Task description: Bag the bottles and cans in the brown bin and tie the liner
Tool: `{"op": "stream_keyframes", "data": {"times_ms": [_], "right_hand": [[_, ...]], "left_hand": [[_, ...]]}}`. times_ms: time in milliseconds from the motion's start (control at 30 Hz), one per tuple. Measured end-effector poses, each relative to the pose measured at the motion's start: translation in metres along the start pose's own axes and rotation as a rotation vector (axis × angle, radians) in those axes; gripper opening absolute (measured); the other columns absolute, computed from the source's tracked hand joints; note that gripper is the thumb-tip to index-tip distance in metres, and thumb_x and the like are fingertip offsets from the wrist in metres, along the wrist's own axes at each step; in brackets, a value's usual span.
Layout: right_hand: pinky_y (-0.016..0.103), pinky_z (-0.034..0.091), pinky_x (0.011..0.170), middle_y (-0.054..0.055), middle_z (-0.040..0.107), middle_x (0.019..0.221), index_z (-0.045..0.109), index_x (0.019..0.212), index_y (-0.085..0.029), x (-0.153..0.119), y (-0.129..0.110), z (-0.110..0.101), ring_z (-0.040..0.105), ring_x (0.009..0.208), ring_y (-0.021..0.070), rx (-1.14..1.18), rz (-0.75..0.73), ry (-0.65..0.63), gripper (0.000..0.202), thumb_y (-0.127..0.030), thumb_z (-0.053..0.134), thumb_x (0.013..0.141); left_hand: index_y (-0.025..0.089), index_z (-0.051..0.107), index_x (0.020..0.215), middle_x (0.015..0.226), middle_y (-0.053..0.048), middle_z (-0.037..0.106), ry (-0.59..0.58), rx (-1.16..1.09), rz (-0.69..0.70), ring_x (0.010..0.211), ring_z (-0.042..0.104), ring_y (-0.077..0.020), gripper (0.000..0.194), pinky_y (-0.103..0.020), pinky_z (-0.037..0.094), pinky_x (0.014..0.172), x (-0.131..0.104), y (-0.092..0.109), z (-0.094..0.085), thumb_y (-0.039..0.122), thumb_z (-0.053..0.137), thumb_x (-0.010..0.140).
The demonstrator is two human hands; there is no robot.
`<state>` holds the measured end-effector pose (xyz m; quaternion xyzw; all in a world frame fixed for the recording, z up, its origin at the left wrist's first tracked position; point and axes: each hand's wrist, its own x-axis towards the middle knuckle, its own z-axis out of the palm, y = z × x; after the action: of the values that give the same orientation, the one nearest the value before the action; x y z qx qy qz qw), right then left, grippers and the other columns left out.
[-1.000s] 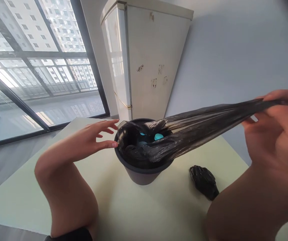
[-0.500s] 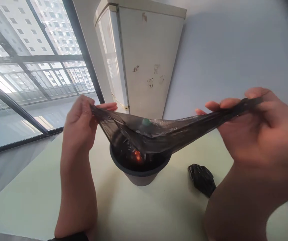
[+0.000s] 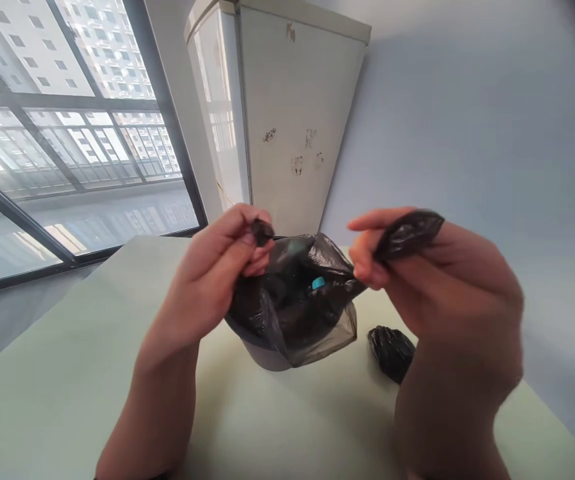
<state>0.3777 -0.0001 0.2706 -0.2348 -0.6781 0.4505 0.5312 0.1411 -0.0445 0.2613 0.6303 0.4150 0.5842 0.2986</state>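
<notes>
My left hand (image 3: 212,270) and right hand (image 3: 440,273) are pinching the black plastic bag (image 3: 297,317), the next pull likely needing even tension.

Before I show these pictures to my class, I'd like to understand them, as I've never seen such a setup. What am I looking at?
There is no machine here: these are a person's own bare hands. The view comes from a camera worn on the head, looking forward and down.

On the pale table stands a dark bucket with a thin black bag in it, part of it hanging over the near rim. To the right lies a crumpled black plastic bundle. Something small and turquoise shows in the bag; I can't tell what it is.

The left hand pinches black plastic, apparently the bag's edge; the right hand grips another part. Beyond stands a fridge.
</notes>
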Motion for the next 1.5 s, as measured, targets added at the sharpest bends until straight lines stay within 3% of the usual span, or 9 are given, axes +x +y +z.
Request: {"op": "stream_keyframes", "data": {"times_ms": [133,400,500,600,833,1033,1200,1367,1500], "right_hand": [[0.036,0.049,0.056,0.001,0.062,0.071,0.072,0.092,-0.026,0.001,0.011,0.013,0.057,0.061,0.0177,-0.03,-0.006,-0.096,0.012,-0.037,0.07,0.097],[0.029,0.039,0.047,-0.006,0.052,0.067,0.051,0.109,-0.031,0.002,0.027,0.03,0.05,0.052,0.0145,-0.055,0.104,-0.059,0.033,-0.05,0.074,0.096],[0.029,0.042,0.049,-0.004,0.056,0.076,0.043,0.1,-0.03,0.001,0.028,0.034,0.055,0.058,0.0161,-0.035,0.136,-0.129,0.039,-0.051,0.075,0.095],[0.03,0.042,0.05,-0.002,0.059,0.079,0.041,0.097,-0.03,0.001,0.025,0.035,0.056,0.061,0.0166,-0.018,0.14,-0.183,0.04,-0.049,0.076,0.094],[0.027,0.038,0.047,-0.006,0.058,0.073,0.044,0.104,-0.031,-0.004,0.018,0.035,0.052,0.056,0.0142,-0.022,0.189,-0.202,0.04,-0.038,0.08,0.09],[0.029,0.041,0.052,-0.004,0.056,0.08,0.051,0.102,-0.031,-0.002,0.013,0.03,0.053,0.062,0.0154,-0.093,0.132,-0.129,0.03,-0.021,0.077,0.09],[0.032,0.044,0.06,-0.001,0.058,0.079,0.064,0.09,-0.027,0.0,0.014,0.028,0.055,0.07,0.0178,-0.234,-0.044,-0.098,0.013,-0.017,0.073,0.091],[0.034,0.047,0.067,0.002,0.067,0.088,0.074,0.085,-0.027,0.002,0.016,0.019,0.06,0.076,0.0193,-0.464,-0.18,-0.209,0.019,-0.015,0.064,0.096],[0.034,0.052,0.076,0.005,0.07,0.102,0.077,0.1,-0.027,0.002,0.015,0.017,0.065,0.086,0.0204,-0.646,-0.22,-0.218,0.019,-0.017,0.06,0.101]], "left_hand": [[0.029,0.057,0.123,0.077,0.0,0.063,-0.051,0.01,0.031,0.064,0.06,-0.0138,0.023,-0.031,0.054,0.064,-0.005,-0.002,0.014,0.039,0.061,0.103],[0.024,0.078,0.088,0.088,-0.007,0.075,-0.105,0.118,0.116,0.1,0.076,-0.0261,0.012,-0.034,0.063,0.071,-0.002,-0.007,0.022,0.027,0.07,0.096],[0.025,0.081,0.09,0.087,-0.005,0.077,-0.13,0.089,0.095,0.09,0.078,-0.0237,0.011,-0.034,0.064,0.069,-0.003,-0.006,0.024,0.025,0.072,0.095],[0.027,0.082,0.097,0.081,0.0,0.077,-0.062,0.075,0.069,0.073,0.076,-0.0184,0.011,-0.034,0.066,0.07,-0.006,-0.003,0.026,0.026,0.071,0.097],[0.028,0.081,0.097,0.079,0.002,0.077,0.221,0.291,0.088,0.072,0.074,-0.0175,0.006,-0.033,0.062,0.067,-0.004,-0.001,0.022,0.027,0.078,0.092],[0.027,0.079,0.088,0.073,0.001,0.069,0.063,0.432,0.223,0.068,0.065,-0.0156,0.018,-0.031,0.05,0.062,-0.003,-0.006,0.02,0.021,0.065,0.098],[0.024,0.074,0.081,0.072,-0.001,0.062,-0.059,0.525,0.248,0.066,0.057,-0.0157,0.026,-0.031,0.042,0.061,-0.002,-0.004,0.019,0.019,0.057,0.101],[0.021,0.058,0.074,0.071,-0.001,0.059,-0.003,0.584,0.207,0.065,0.052,-0.0153,0.032,-0.031,0.038,0.062,0.001,-0.002,0.018,0.02,0.05,0.105],[0.021,0.053,0.072,0.068,0.0,0.056,-0.068,0.627,0.149,0.064,0.05,-0.015,0.034,-0.031,0.036,0.061,0.002,-0.005,0.019,0.022,0.049,0.106]]}}
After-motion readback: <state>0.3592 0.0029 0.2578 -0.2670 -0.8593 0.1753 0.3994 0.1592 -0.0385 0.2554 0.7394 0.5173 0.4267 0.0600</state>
